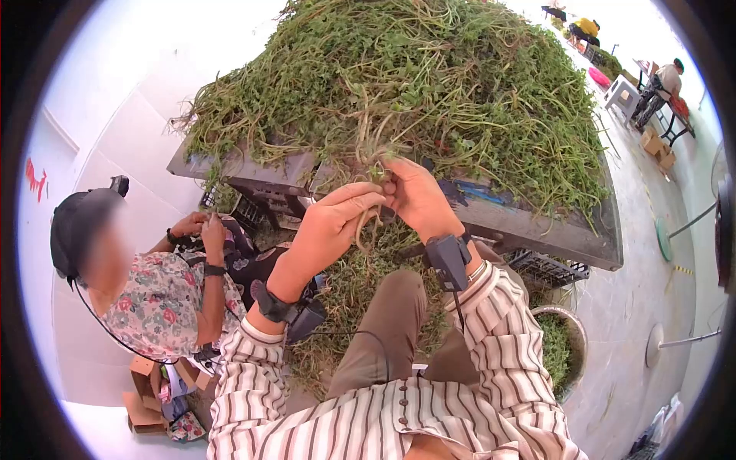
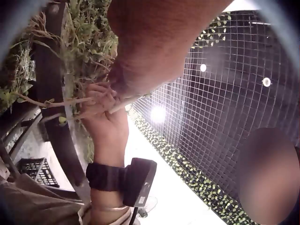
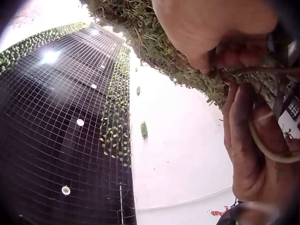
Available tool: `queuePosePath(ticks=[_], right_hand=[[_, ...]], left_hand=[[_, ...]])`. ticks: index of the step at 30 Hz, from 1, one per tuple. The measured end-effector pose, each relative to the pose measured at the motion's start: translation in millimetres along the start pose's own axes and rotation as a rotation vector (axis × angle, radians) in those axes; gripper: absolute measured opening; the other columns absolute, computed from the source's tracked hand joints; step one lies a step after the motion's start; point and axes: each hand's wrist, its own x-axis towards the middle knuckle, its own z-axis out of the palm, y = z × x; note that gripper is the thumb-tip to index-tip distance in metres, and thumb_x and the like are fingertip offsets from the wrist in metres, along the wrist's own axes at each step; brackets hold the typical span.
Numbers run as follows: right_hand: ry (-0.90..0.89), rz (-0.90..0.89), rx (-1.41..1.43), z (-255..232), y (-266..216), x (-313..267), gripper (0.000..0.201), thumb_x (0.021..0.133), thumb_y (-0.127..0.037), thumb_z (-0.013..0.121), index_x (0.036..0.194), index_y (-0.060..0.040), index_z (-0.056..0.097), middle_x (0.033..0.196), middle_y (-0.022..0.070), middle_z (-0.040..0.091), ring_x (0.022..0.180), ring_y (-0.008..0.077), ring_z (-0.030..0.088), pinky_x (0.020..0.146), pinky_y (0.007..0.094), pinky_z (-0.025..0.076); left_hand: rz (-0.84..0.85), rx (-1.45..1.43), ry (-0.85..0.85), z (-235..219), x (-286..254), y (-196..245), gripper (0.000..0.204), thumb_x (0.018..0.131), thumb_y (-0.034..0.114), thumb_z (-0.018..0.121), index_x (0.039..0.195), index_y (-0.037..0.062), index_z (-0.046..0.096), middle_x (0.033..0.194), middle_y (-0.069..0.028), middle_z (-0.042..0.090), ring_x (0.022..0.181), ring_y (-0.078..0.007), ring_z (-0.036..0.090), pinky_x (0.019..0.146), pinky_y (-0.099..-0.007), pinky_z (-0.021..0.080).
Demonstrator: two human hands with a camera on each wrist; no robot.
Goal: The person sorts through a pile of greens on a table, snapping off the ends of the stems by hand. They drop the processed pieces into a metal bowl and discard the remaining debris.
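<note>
Both hands meet in front of the heap's near edge in the head view. My left hand (image 1: 326, 226) pinches a few green plant stems (image 1: 363, 234), whose ends dangle below its fingers. Close against it, my right hand (image 1: 422, 201) holds the same small bunch between thumb and fingers. In the right wrist view a pale stem (image 3: 263, 146) curves across the left hand's fingers (image 3: 240, 136). The left wrist view shows stems (image 2: 63, 101) sticking out sideways from the right hand's fingertips. A big heap of leafy stems (image 1: 414, 84) lies on the table just beyond.
The dark table edge (image 1: 552, 234) runs beyond the hands. More greens (image 1: 345, 307) lie below around the knees. At right stands a round tub (image 1: 576, 337) of greens; black crates (image 1: 548, 268) sit under the table. Another person (image 1: 165, 299) sits at left, near cardboard boxes (image 1: 143, 399).
</note>
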Motion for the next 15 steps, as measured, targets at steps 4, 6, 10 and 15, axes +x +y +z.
queuePosePath(ticks=[4,6,10,15], right_hand=[[-0.004,0.025,0.050,-1,4,1,0.010,0.091,-0.017,0.052,0.086,-0.0085,0.055,0.069,-0.0007,0.049,0.058,0.0108,0.043,0.050,0.0258,0.036],[0.014,0.021,0.085,1,2,-2,0.010,0.092,-0.017,0.052,0.086,-0.0086,0.055,0.069,-0.0006,0.049,0.058,0.0106,0.043,0.051,0.0258,0.036],[0.022,0.006,0.150,-2,-2,-2,0.011,0.092,-0.018,0.050,0.088,-0.0088,0.054,0.069,-0.0004,0.049,0.059,0.0106,0.043,0.052,0.0258,0.037],[0.044,-0.040,0.133,-6,4,3,0.011,0.092,-0.018,0.051,0.088,-0.0086,0.053,0.069,-0.0005,0.050,0.059,0.0110,0.045,0.051,0.0256,0.037]], left_hand=[[-0.010,0.031,0.023,4,-6,-12,0.024,0.079,-0.003,0.059,0.102,0.0034,0.064,0.107,-0.0115,0.061,0.091,-0.0292,0.061,0.077,-0.0331,0.051],[-0.008,0.070,0.003,4,-10,-15,0.025,0.079,-0.004,0.060,0.102,0.0030,0.064,0.107,-0.0112,0.062,0.093,-0.0272,0.062,0.077,-0.0327,0.051],[0.005,0.219,-0.074,3,-19,-18,0.024,0.079,-0.004,0.060,0.102,0.0034,0.064,0.108,-0.0106,0.062,0.095,-0.0258,0.062,0.078,-0.0329,0.051],[-0.017,0.150,-0.039,-3,-24,-19,0.027,0.081,-0.005,0.056,0.105,0.0043,0.063,0.112,-0.0125,0.060,0.097,-0.0277,0.061,0.081,-0.0333,0.051]])
